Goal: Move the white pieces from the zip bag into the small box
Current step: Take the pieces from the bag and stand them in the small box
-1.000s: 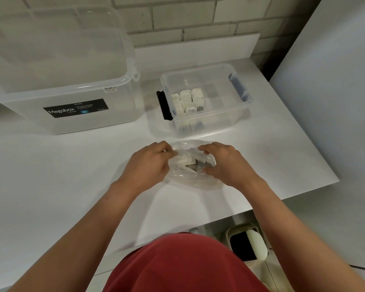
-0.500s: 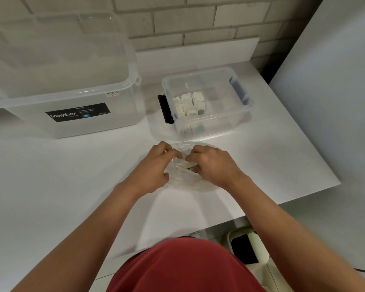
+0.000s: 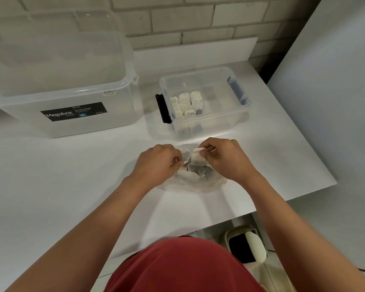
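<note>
Since the earlier frame one white piece (image 3: 196, 158) has risen to the mouth of the zip bag (image 3: 190, 186), its top edge pinched in the fingers (image 3: 205, 153) of the right hand (image 3: 226, 159); the left hand (image 3: 156, 163) grips the bag's rim. The bag lies on the tabletop (image 3: 51, 186) just before the small box (image 3: 237, 114). The pieces look light, soft and crushable: pinch an edge gently. Left of the small box, a tub (image 3: 74, 111) reads "Megabox"
</note>
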Demonstrator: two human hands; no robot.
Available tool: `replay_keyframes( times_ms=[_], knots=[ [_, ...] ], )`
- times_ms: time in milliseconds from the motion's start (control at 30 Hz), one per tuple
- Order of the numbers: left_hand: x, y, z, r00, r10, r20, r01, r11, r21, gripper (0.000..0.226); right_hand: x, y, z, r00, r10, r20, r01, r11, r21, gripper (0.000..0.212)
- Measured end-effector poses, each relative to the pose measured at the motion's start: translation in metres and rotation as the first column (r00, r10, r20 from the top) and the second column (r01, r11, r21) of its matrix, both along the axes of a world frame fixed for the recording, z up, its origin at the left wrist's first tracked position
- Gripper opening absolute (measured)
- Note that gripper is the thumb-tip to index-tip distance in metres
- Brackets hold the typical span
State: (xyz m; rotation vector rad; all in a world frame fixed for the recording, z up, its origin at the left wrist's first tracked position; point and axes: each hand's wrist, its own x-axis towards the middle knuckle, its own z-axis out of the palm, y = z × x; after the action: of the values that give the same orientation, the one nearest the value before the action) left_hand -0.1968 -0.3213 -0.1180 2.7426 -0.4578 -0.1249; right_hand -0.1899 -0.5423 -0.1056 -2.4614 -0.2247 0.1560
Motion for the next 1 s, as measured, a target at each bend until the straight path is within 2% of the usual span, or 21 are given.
replay_keyframes(
  times_ms=[200,367,467,567,633,700,767,900,1000],
  knots=[
    [0.006,-0.015,-0.005,0.996,0.066,-0.057,-0.062,0.996,0.062,0.026,-0.005,-0.009,-0.003,0.996,-0.084,-0.036,0.087,0.994,0.070,0.010],
    [0.007,-0.020,-0.004,0.996,-0.004,-0.094,0.017,0.991,0.135,0.033,-0.009,-0.011,-0.002,0.995,-0.100,0.010,0.099,0.992,0.077,0.009],
    [0.007,-0.020,-0.006,0.995,-0.004,-0.104,0.021,0.988,0.156,0.025,-0.012,-0.010,-0.005,0.996,-0.084,-0.011,0.084,0.992,0.097,0.007],
    [0.004,-0.020,-0.006,0.999,0.026,-0.040,-0.020,0.991,0.135,0.022,-0.013,-0.009,-0.008,0.996,-0.085,-0.008,0.085,0.988,0.128,0.008],
    [0.003,-0.017,-0.006,0.997,0.064,-0.049,-0.062,0.997,0.055,0.021,-0.012,-0.009,-0.006,0.995,-0.103,-0.003,0.102,0.978,0.180,0.009],
    [0.003,-0.012,-0.005,0.986,0.123,-0.116,-0.137,0.983,-0.121,0.018,-0.012,-0.010,-0.002,0.993,-0.119,-0.015,0.119,0.966,0.227,0.009],
    [0.002,-0.007,-0.002,0.973,0.155,-0.172,-0.200,0.938,-0.284,0.014,-0.012,-0.011,0.001,0.992,-0.118,-0.039,0.124,0.960,0.252,0.009],
    [-0.003,-0.002,0.008,0.934,0.109,-0.339,-0.263,0.852,-0.452,0.011,-0.013,-0.010,0.002,0.994,-0.096,-0.048,0.105,0.968,0.230,0.009],
    [-0.004,0.001,0.013,0.881,0.115,-0.458,-0.386,0.733,-0.560,0.010,-0.013,-0.008,0.003,0.993,-0.112,-0.049,0.120,0.964,0.239,0.009]
  ],
)
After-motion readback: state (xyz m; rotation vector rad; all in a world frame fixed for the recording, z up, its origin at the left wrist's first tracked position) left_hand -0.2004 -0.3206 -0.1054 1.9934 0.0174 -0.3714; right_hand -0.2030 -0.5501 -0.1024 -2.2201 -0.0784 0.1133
